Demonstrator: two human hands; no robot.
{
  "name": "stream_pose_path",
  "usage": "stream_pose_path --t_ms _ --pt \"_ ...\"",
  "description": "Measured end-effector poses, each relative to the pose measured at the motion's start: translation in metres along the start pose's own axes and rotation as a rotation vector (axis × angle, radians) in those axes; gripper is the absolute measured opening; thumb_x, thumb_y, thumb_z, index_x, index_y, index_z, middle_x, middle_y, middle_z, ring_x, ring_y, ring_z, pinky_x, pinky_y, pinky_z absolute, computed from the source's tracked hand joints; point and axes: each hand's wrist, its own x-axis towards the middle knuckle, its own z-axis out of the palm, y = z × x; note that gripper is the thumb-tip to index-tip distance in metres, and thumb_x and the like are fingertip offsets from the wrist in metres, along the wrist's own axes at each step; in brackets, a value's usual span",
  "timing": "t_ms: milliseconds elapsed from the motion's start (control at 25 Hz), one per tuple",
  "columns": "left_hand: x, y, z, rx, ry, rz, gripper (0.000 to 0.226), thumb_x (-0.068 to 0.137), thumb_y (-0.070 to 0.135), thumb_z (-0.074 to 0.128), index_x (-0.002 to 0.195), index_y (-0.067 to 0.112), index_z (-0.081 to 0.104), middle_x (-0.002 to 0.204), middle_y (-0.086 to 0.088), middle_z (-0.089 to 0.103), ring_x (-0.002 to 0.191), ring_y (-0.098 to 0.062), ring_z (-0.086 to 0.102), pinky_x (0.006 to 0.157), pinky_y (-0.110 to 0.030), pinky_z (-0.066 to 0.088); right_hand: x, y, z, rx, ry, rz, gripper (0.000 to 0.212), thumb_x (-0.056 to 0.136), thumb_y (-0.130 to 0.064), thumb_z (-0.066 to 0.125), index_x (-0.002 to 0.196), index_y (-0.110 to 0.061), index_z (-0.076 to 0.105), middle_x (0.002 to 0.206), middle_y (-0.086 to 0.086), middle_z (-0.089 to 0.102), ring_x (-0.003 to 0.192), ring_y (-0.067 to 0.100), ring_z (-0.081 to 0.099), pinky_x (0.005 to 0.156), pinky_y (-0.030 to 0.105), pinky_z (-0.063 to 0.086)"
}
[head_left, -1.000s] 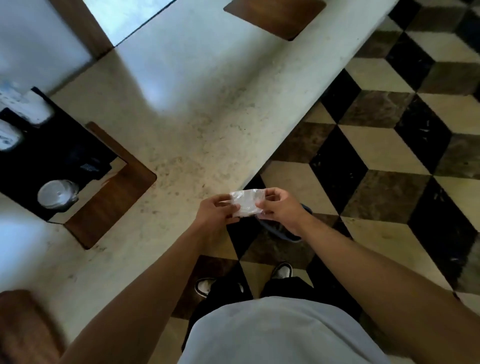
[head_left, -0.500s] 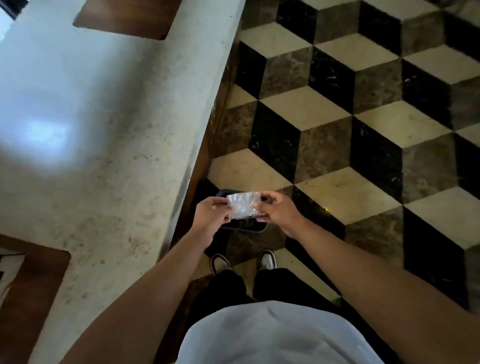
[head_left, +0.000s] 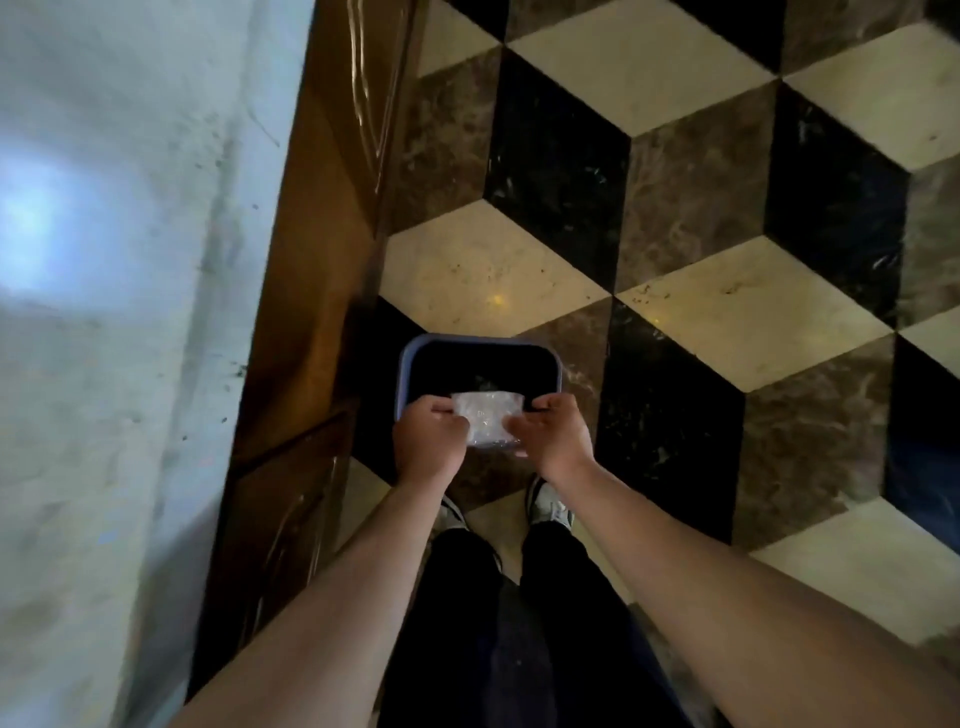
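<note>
A small clear plastic packet (head_left: 487, 422) was held in the air between the two hands, directly above the open mouth of a bin (head_left: 480, 341) standing on the patterned floor (head_left: 675, 182). The packet's long axis ran left to right across the view, roughly level, with its flat face turned up toward the camera. The left hand (head_left: 428, 441) pinched its left end and the right hand (head_left: 551, 436) its right end, each grip closed on the plastic. Both ends were covered by the fingers, and whatever the packet held could not be made out. The bin's inside was too dark to read, and its near rim was hidden behind the hands. The desk (head_left: 130, 260) lay blurred at the left, well apart from the packet.
</note>
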Motion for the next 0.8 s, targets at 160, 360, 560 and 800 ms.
stream_pose_path --t_ms 160,360,560,800 --pt "0.088 -0.033 0.054 0.104 0.074 0.017 0.011 0.092 0.012 0.055 0.086 0.017 0.063 0.088 0.002 0.066 0.083 -0.021 0.061 0.065 -0.029 0.047 0.098 0.033 0.044 -0.153 -0.027 -0.055 0.023 0.081 -0.034 0.076 0.086 -0.031 0.054 0.094 -0.001 0.069 0.089 0.024 0.072 0.083 0.048 0.061" --pt "0.196 -0.063 0.112 0.108 0.073 -0.042 0.038 0.096 0.018 0.049 0.129 0.006 0.064 0.128 -0.019 0.066 0.119 -0.039 0.06 0.096 -0.04 0.05 0.202 0.054 0.102 -0.245 -0.007 -0.068 0.007 0.088 -0.025 0.068 0.09 -0.02 0.063 0.091 0.001 0.068 0.087 0.021 0.066 0.077 0.032 0.055" --pt "0.271 -0.097 0.153 0.131 -0.002 -0.072 0.037 0.094 0.009 0.051 0.127 -0.004 0.064 0.127 -0.027 0.065 0.123 -0.042 0.058 0.105 -0.043 0.047 0.272 0.091 0.128 -0.287 -0.134 0.011 0.023 0.097 -0.021 0.06 0.115 -0.009 0.068 0.108 0.015 0.071 0.097 0.031 0.068 0.085 0.036 0.057" --pt "0.276 -0.103 0.148 0.229 -0.051 -0.045 0.044 0.098 0.015 0.049 0.141 0.004 0.052 0.139 -0.023 0.056 0.129 -0.04 0.052 0.109 -0.041 0.042 0.291 0.115 0.147 -0.193 -0.251 0.019 0.032 0.095 -0.019 0.063 0.126 -0.01 0.063 0.123 0.015 0.067 0.113 0.034 0.065 0.098 0.039 0.054"
